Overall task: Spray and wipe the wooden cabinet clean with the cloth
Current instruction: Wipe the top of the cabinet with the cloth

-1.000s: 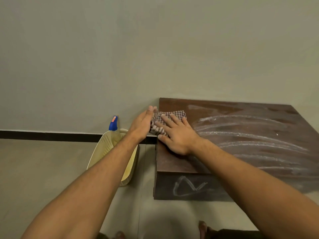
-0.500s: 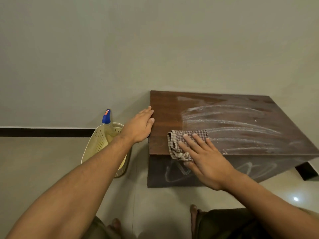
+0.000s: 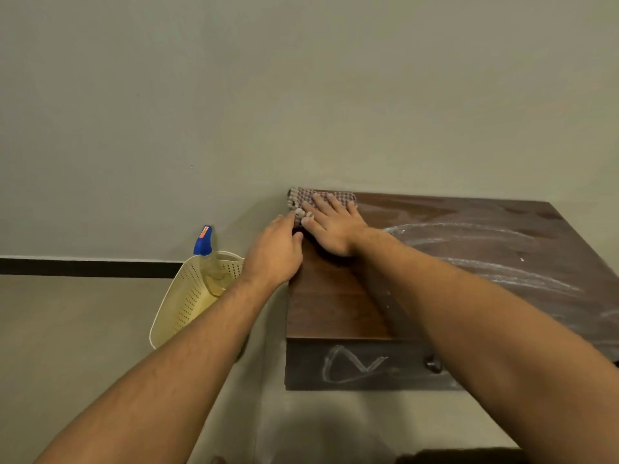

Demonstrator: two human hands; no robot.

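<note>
A dark wooden cabinet (image 3: 335, 306) stands against the wall, its top streaked with white marks on the right and bare on the left. A folded checked cloth (image 3: 303, 198) lies at the top's far left corner. My right hand (image 3: 335, 226) presses flat on the cloth, fingers spread. My left hand (image 3: 274, 254) rests against the cabinet's left edge, fingers together, touching the cloth's near end. A spray bottle (image 3: 203, 242) with a blue trigger head stands in the basket to the left.
A cream perforated plastic basket (image 3: 187, 303) sits on the floor left of the cabinet, tilted against the wall. White scribbles mark the cabinet's front face (image 3: 355, 366), with a small knob (image 3: 432, 363) beside them. Pale floor lies in front.
My right hand slid the cloth from the cabinet top's front edge back to the far left corner. My left hand stayed at the left edge. The camera view tilted lower.
</note>
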